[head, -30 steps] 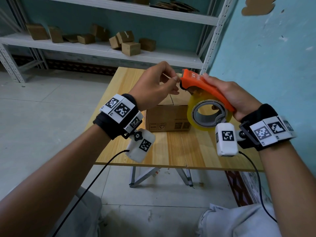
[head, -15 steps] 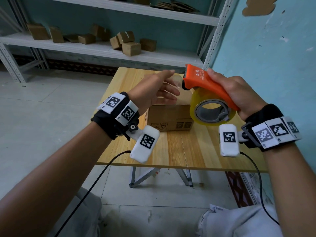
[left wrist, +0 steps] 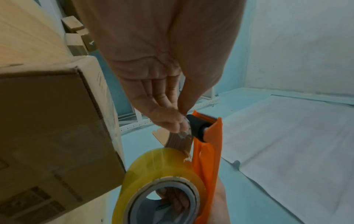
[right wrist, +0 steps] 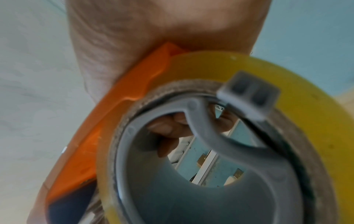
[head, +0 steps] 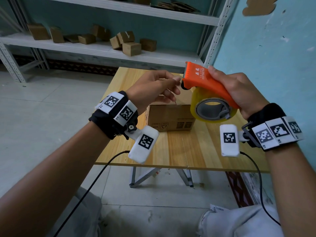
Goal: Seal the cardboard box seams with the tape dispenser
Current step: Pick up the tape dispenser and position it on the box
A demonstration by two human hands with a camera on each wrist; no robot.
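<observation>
R hand [head: 239,93] grips tape dispenser [head: 205,82] | L hand [head: 152,89] pinches tape end [left wrist: 184,131] at roller | box [head: 171,117] below, apart

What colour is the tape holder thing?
Orange; the tape dispenser shows best in the head view.

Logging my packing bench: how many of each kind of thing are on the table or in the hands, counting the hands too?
cardboard box: 1
tape dispenser: 1
tape roll: 1
hands: 2, the left hand pinching the tape end and the right hand gripping the dispenser
Total: 5
</observation>
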